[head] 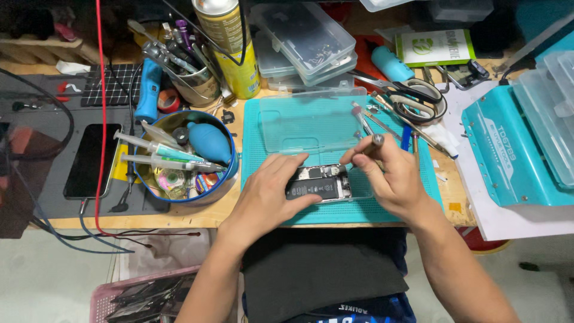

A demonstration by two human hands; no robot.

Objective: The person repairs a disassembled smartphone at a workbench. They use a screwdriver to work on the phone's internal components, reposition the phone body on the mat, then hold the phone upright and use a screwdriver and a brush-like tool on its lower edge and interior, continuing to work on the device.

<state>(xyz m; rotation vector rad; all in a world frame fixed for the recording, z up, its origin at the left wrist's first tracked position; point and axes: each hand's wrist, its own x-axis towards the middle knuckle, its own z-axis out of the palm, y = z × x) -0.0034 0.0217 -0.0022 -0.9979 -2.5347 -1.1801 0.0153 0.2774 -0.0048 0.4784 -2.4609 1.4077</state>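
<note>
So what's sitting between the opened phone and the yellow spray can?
In the head view, a clear plastic tray lies on the teal mat between the opened phone and the yellow spray can.

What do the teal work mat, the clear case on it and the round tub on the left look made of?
Teal work mat: likely silicone or soft rubber, matte with a fine grid texture. Clear case: transparent hard plastic, glossy, mat visible through it. Round tub: probably a metal tin, blue outside with a shiny inner wall; could be coated plastic. The left hand steadies the opened phone; the right hand holds a screwdriver.
</note>
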